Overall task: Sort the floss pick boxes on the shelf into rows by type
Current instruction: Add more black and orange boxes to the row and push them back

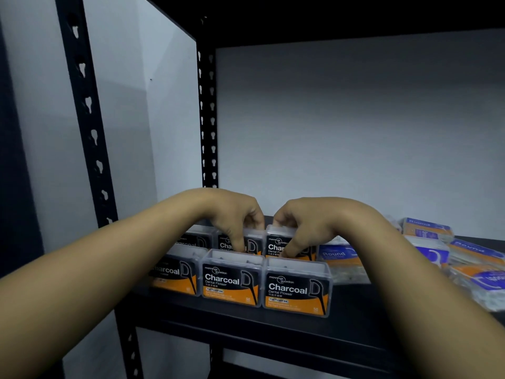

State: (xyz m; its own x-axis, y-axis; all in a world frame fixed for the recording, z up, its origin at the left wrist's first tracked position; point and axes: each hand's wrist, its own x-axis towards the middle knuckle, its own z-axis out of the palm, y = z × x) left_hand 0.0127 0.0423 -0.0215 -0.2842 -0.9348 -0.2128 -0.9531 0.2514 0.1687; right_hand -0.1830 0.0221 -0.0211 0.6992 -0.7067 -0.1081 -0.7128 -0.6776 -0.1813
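Black-and-orange Charcoal floss boxes stand upright in two rows on the dark shelf. The front row has three, with the middle box and the right box facing me. My left hand grips the middle box of the back row, thumb on its front and fingers over its top. My right hand grips the back row's right Charcoal box the same way. Blue-and-orange Round boxes lie in a loose pile to the right.
A black perforated upright stands at the front left, another at the back left. The shelf above overhangs. More Round boxes are scattered at far right, partly behind my right forearm.
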